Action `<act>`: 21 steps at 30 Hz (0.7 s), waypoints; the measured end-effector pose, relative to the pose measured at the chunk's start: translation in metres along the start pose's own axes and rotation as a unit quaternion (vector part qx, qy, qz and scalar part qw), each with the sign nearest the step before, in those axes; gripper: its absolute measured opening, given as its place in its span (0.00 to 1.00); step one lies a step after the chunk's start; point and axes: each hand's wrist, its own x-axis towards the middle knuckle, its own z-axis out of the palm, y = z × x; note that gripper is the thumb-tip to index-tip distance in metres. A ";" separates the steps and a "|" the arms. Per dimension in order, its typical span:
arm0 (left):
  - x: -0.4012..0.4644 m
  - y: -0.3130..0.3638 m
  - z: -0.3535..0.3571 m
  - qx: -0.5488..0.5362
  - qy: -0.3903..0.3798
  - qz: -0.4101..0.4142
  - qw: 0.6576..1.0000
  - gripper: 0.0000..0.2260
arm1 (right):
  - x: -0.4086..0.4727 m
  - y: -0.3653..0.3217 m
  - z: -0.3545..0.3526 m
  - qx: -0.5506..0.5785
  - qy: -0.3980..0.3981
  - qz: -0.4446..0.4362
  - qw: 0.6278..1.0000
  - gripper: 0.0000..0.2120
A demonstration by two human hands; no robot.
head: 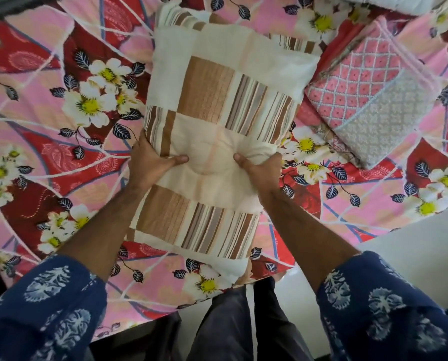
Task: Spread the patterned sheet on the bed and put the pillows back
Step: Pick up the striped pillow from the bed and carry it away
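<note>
Both hands — left hand [150,162] and right hand [260,169] — grip the cream-and-brown striped pillow [217,121] by its sides, thumbs pressed into its top, above the floral patterned sheet [61,113] spread on the bed — a folded pink blanket [373,92] just beside.

We hold striped pillow [217,142] at mid-length: left hand [150,165] on left edge, right hand [261,170] on right edge, thumbs pressed into top. Flowered sheet [61,126] under grip; folded pink blanket [373,92] beyond right hand.
</note>
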 end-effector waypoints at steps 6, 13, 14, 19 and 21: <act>-0.044 0.054 -0.028 -0.200 -0.046 -0.065 0.976 0.39 | -0.035 -0.031 -0.051 0.123 -0.149 0.075 0.978 0.17; -0.159 0.130 -0.022 -0.295 0.003 0.014 0.955 0.14 | -0.091 -0.057 -0.159 0.152 -0.186 0.027 0.970 0.20; -0.176 0.140 -0.014 -0.295 0.008 0.020 0.955 0.13 | -0.099 -0.057 -0.182 0.147 -0.194 0.013 0.970 0.21; -0.275 0.202 0.030 -0.298 0.038 0.078 0.951 0.19 | -0.142 -0.056 -0.311 0.142 -0.198 -0.071 0.967 0.15; -0.315 0.234 0.049 -0.292 0.065 0.124 0.946 0.19 | -0.156 -0.052 -0.366 0.131 -0.207 -0.101 0.964 0.18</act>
